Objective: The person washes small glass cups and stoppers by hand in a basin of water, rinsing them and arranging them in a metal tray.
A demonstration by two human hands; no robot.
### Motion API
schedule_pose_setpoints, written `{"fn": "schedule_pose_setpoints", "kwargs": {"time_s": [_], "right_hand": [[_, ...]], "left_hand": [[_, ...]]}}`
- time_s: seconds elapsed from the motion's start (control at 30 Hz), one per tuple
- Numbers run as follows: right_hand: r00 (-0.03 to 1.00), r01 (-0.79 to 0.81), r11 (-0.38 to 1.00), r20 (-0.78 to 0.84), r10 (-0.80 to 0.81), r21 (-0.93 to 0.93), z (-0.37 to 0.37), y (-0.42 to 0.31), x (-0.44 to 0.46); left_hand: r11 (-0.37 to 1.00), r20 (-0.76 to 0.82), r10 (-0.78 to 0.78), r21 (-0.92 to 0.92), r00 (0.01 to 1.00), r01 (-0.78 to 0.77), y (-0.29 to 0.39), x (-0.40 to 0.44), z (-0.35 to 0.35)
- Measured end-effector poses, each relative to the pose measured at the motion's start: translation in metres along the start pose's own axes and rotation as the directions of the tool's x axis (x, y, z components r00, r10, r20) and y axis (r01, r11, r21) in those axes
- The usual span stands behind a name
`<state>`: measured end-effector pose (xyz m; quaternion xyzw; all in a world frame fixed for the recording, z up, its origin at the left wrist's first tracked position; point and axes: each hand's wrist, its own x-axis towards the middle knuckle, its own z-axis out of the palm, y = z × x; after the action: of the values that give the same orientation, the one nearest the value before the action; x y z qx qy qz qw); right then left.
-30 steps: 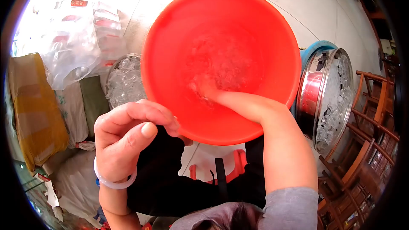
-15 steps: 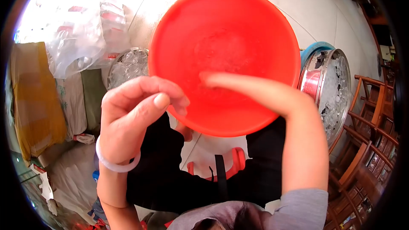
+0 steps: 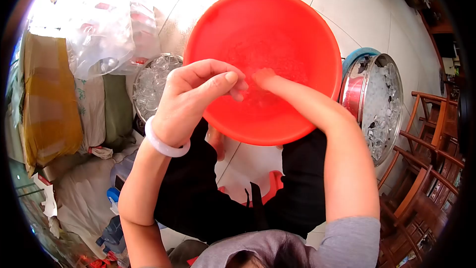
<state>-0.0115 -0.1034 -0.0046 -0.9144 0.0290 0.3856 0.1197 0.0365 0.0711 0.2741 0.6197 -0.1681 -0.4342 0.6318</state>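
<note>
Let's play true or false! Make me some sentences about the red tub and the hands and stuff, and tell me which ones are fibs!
1. The right hand reaches into the red tub. True.
2. The white bracelet is on the right arm. False: it is on the left arm.
3. The left hand is down at the bottom of the tub. False: it is raised in the air.
4. The sleeve is grey. True.
5. The wooden chairs are at the left side of the picture. False: they are at the right side.
</note>
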Motion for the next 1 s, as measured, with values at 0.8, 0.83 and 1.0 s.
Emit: {"fn": "schedule_pose_setpoints", "kwargs": {"time_s": [0.8,0.83,1.0], "right_hand": [[0.907,0.108,-0.134,-0.153,-0.393,0.985,-0.119,0.0,-0.077],[0.911,0.147,-0.163,-0.197,-0.363,0.976,-0.122,-0.004,-0.091],[0.922,0.305,-0.236,-0.348,-0.169,0.923,-0.133,-0.01,-0.138]], "left_hand": [[0.649,-0.138,0.236,0.759,0.962,-0.05,-0.07,0.037,-0.019],[0.807,-0.155,0.201,0.585,0.967,-0.074,-0.073,0.04,-0.013],[0.958,-0.214,0.212,0.236,0.953,-0.161,-0.059,0.056,0.014]]}}
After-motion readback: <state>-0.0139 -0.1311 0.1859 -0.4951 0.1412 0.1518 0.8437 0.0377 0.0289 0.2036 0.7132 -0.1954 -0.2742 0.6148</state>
